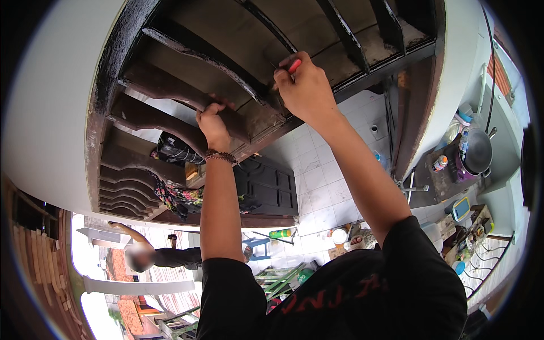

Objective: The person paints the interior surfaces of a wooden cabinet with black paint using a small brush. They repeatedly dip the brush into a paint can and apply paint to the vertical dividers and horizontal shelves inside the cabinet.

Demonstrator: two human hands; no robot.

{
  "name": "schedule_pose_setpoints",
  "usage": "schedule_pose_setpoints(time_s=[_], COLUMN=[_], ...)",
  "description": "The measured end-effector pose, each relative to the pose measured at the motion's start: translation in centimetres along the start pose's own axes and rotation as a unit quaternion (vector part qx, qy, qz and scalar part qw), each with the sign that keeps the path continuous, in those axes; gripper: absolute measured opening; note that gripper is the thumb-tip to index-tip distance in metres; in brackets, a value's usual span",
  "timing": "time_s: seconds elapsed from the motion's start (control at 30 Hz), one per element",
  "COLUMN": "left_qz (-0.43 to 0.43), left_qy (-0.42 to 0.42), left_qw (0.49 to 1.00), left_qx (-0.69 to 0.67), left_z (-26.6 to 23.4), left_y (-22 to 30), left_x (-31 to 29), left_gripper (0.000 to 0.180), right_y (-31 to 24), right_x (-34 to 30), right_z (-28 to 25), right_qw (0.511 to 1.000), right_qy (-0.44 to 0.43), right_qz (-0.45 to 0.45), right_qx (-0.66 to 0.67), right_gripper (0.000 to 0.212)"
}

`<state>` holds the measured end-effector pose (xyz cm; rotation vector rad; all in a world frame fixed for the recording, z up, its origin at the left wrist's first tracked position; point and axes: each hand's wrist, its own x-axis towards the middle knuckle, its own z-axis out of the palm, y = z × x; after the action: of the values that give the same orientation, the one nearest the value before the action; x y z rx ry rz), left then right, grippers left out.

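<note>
Overhead is a wooden ventilation frame [102, 102] with several wavy slats. Some slats, like the black slat [209, 51], carry glossy black paint, patchy along the edges. Others are dull brown. My left hand [213, 123], with a beaded bracelet [221, 156] at the wrist, is closed round the edge of a brown slat [170, 90]. My right hand [306, 93] is raised among the black slats. It grips a slim tool with a red handle [294, 66]; the working end is dark and mostly hidden, so its kind is unclear.
Below stand a dark panelled door [266, 184], a blue stool [259, 248] and a green ladder [277, 280] on white tiles. To the right, a counter [422, 187] bears a wok [476, 152] and bottles. Another person [164, 256] is at lower left, one arm raised.
</note>
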<state>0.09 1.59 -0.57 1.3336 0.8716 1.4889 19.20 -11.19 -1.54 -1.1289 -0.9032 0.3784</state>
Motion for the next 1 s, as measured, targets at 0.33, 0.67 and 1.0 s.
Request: schedule_pose_setpoints(time_s=[0.33, 0.67, 1.0], left_qz=[0.012, 0.010, -0.003], left_qy=[-0.031, -0.005, -0.028], left_qw=[0.999, 1.000, 0.999], left_qx=[0.000, -0.008, -0.018], left_z=[-0.4, -0.9, -0.6], left_y=[-0.2, -0.5, -0.3], left_x=[0.2, 0.6, 0.5], left_gripper=[0.028, 0.030, 0.031], right_y=[1.3, -0.5, 0.1], right_x=[2.7, 1.4, 1.2], right_z=[0.7, -0.1, -0.1], right_qw=[0.988, 0.988, 0.988], right_qy=[-0.066, -0.035, 0.014], right_qz=[-0.072, 0.007, 0.024], right_qx=[-0.115, -0.150, -0.155], right_gripper=[0.015, 0.025, 0.021])
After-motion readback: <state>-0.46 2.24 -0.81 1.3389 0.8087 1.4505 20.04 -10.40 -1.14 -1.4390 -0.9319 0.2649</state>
